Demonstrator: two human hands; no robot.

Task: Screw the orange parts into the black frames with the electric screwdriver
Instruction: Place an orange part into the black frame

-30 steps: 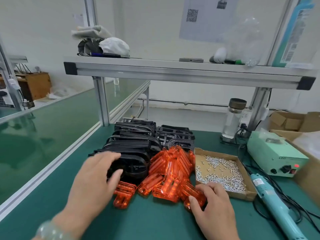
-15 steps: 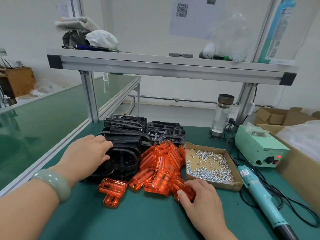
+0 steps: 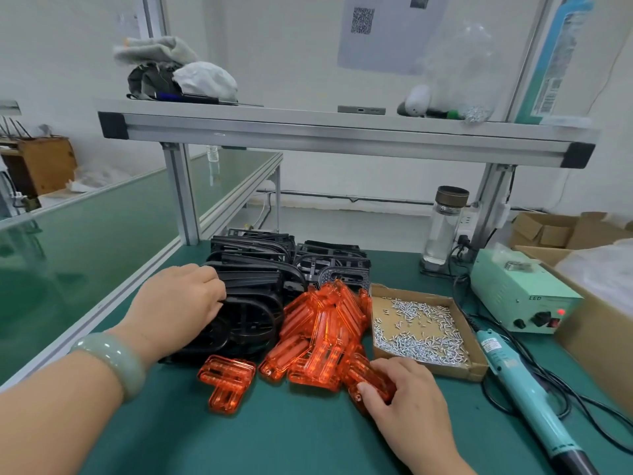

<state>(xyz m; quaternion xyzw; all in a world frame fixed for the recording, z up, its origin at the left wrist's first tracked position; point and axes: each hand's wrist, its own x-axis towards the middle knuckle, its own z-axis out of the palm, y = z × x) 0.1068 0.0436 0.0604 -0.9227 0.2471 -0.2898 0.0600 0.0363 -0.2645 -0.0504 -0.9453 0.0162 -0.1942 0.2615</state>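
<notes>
left hand (image 3: 178, 299) is curled over the rim of the foremost black frame (image 3: 246, 320), while an orange part (image 3: 371, 377) at the near edge of the orange pile (image 3: 325, 323) is pinched by the right hand (image 3: 407, 395) — both pieces rest on the counter (image 3: 291, 440). the electric screwdriver (image 3: 527, 389) is laid to the right of that hand, its long axis running from far-left to near-right — the right hand is judged nearer to it.
</notes>
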